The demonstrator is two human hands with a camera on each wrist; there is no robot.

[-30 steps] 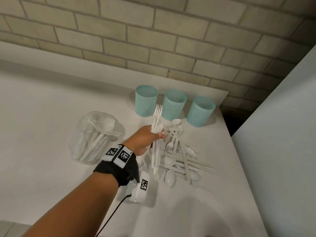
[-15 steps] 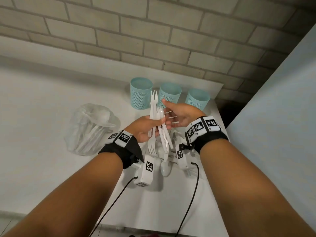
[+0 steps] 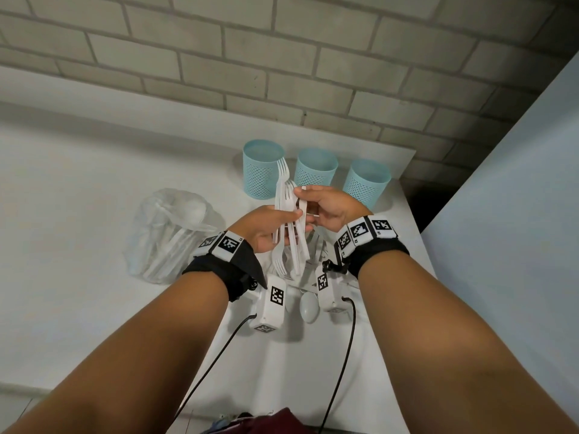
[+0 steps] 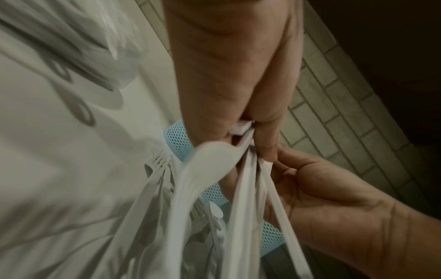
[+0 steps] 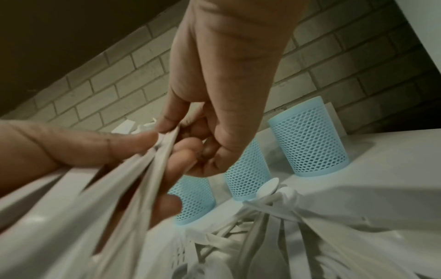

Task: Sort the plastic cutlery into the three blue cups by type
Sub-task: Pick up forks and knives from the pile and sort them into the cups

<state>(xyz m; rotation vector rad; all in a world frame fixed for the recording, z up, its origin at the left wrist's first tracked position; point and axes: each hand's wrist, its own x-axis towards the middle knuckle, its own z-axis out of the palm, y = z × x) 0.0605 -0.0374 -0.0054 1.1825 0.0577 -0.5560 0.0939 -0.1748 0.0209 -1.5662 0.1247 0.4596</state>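
My left hand (image 3: 289, 219) grips a bundle of white plastic forks (image 3: 286, 214) above the table, tines pointing both up and down. My right hand (image 3: 302, 200) meets it from the right and pinches one fork handle in the bundle between thumb and forefinger (image 5: 167, 128). Three blue mesh cups stand in a row behind the hands: left cup (image 3: 264, 169), middle cup (image 3: 317, 170), right cup (image 3: 366, 183). Loose white cutlery (image 5: 262, 217) lies on the table under the hands, mostly hidden in the head view; a spoon (image 3: 309, 308) shows between the wrists.
A clear plastic bag (image 3: 169, 233) with more white cutlery stands at the left of the hands. The white table (image 3: 78, 214) ends at a brick wall (image 3: 282, 57) behind the cups. A pale panel (image 3: 517, 214) rises at the right.
My right hand came into view and closed in on the fork bundle, now pinching a handle. My left hand lifted the bundle a little off the pile.
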